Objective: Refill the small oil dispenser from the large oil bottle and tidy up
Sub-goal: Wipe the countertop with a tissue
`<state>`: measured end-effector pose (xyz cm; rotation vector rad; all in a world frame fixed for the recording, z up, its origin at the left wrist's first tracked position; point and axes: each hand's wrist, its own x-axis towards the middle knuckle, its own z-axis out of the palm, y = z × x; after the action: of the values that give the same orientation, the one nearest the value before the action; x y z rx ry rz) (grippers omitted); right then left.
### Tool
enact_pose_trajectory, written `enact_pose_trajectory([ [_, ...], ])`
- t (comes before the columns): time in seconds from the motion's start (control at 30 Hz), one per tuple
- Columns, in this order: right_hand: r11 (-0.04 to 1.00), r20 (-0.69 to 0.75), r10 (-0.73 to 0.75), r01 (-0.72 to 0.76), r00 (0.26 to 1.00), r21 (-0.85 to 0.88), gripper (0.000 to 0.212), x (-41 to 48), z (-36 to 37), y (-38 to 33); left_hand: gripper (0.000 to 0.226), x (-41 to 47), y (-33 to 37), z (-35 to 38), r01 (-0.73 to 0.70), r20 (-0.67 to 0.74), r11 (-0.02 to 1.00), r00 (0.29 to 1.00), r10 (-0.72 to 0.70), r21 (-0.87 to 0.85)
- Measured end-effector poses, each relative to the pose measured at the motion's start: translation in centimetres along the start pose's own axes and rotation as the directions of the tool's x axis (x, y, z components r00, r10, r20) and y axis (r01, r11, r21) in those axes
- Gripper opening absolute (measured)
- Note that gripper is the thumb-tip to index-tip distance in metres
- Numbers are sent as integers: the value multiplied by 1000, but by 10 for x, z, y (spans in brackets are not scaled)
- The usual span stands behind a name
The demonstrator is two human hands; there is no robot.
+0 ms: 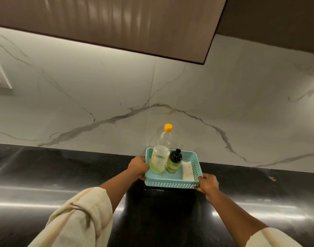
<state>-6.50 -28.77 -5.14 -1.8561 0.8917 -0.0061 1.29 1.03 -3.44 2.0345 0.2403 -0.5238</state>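
We see a teal perforated plastic basket (171, 183) at the back of the dark glossy worktop (63, 177), near the white marble-veined wall (99, 97). We cannot tell whether it rests there or hangs just above. The left hand (138, 166) has its fingers clenched round the basket's left rim, and the right hand (208, 183) grasps the near right corner. Inside, upright and touching, stand the large clear oil bottle with an orange cap (161, 154) and the small oil dispenser with a black pump top (173, 164). A folded white cloth (187, 171) lies to their right.
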Motion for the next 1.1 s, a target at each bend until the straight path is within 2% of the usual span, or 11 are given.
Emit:
enact_pose_trajectory([
  [0.1, 977, 28, -55, 60, 998, -205, 24, 2, -5, -4, 45, 1, -2, -4, -7, -12, 999, 1000, 7, -45],
  [0.17, 825, -32, -281, 224, 959, -518, 21, 1, -12, -11, 63, -5, -4, -7, 1, -33, 997, 999, -4, -81],
  [0.23, 635, 2, -530, 398, 848, -662, 18, -3, -10, -24, 72, -16, -8, -15, -27, -62, 999, 998, 24, -34],
  [0.33, 475, 217, -532, 501, 818, -723, 16, -7, 12, -49, 68, -37, -18, -32, -113, -67, 989, 991, 119, 95],
  [0.47, 470, 330, -324, 454, 887, -757, 10, 8, 41, -65, 48, -90, -32, -59, -187, 57, 978, 982, 183, 93],
  [0.57, 491, 309, -252, 397, 917, -775, 40, 28, 52, -55, 35, -135, -53, -86, -231, 107, 966, 970, 219, 116],
  [0.6, 507, 289, -235, 371, 928, -778, 39, 31, 54, -52, 38, -149, -62, -95, -234, 114, 966, 968, 221, 107],
  [0.73, 479, 243, -255, 341, 936, -809, 38, 32, 52, -53, 100, -185, -96, -119, -215, 69, 977, 975, 213, 15],
  [0.87, 470, 236, -226, 318, 945, -824, 37, 23, 47, -63, 106, -198, -117, -127, -158, 102, 984, 981, 166, -77],
  [1.03, 521, 233, -145, 274, 962, -808, 26, 10, 35, -80, 91, -205, -118, -127, -155, 115, 982, 979, 168, -111],
  [1.1, 545, 219, -152, 267, 964, -795, 18, 8, 30, -85, 55, -207, -114, -124, -159, 143, 980, 974, 175, -118],
])
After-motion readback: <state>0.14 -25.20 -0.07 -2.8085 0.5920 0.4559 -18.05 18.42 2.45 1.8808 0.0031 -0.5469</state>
